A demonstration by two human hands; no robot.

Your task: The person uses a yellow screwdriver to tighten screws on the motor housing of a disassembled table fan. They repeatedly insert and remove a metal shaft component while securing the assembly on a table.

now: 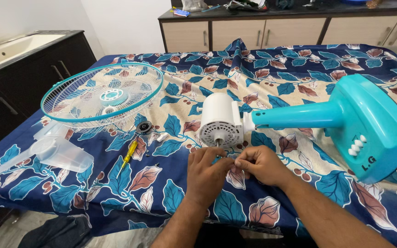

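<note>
Your left hand (206, 171) and right hand (259, 164) meet just below the white motor housing (220, 121) of the table fan, which lies on its side on the leaf-print bedsheet (175, 193). The fingers of both hands are pressed together around something small at the bare motor shaft (218, 142); what they pinch is hidden. You seem to be working at the shaft end, with the fan stripped down: the wire guard (102, 95), clear blade (56, 151), black nut (144, 127) and yellow screwdriver (128, 155) lie apart to the left. The teal base (373, 124) rests to the right. Your next move calls for a steady housing and a fine grip.
</note>
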